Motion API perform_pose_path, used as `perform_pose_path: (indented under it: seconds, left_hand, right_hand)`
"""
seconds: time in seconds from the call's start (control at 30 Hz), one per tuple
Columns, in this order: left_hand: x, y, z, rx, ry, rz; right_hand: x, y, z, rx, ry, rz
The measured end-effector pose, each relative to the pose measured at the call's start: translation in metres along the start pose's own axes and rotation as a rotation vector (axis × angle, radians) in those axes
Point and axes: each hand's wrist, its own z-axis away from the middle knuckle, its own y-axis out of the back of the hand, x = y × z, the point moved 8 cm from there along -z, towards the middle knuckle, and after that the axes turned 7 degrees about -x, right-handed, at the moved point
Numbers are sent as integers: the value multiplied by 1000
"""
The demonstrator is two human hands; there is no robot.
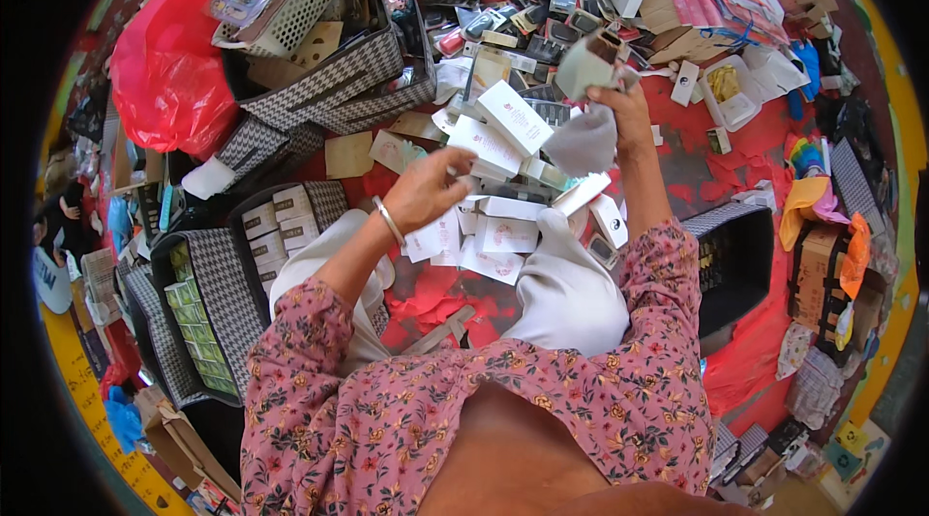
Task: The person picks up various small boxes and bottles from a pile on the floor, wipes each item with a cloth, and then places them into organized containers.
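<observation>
My right hand (624, 115) is raised over the pile, its fingers closed on a grey cloth (584, 141) that hangs down. A pale green box-like thing (586, 69), smeared by motion, shows just above those fingers; whether the hand grips it too is unclear. My left hand (431, 189), with a bangle at the wrist, hovers by the white boxes, fingers loosely bent and apart, seemingly holding nothing. White printed cartons, one tilted on top (514, 117) and another lower down (508, 235), lie heaped between my hands and knees.
Small packaged goods (542, 28) spread behind the boxes. Houndstooth bins (319, 90) stand at far left, one under a cream basket (300, 8), beside a red plastic bag (169, 61). Bins of green packets (201, 323) and white boxes flank my left; a dark bin (735, 265) sits right.
</observation>
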Motion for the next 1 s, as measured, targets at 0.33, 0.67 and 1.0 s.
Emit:
perform_pose_path:
  seconds: [0.33, 0.67, 1.0]
  left_hand:
    - [39, 76, 3, 396, -277, 378]
    - [18, 88, -2, 332, -510, 684]
    - [-5, 83, -4, 284, -323, 795]
  right_hand:
    - [-61, -150, -14, -250, 113, 283]
    - [-33, -218, 6, -145, 301, 631]
    - [8, -222, 27, -32, 156, 438]
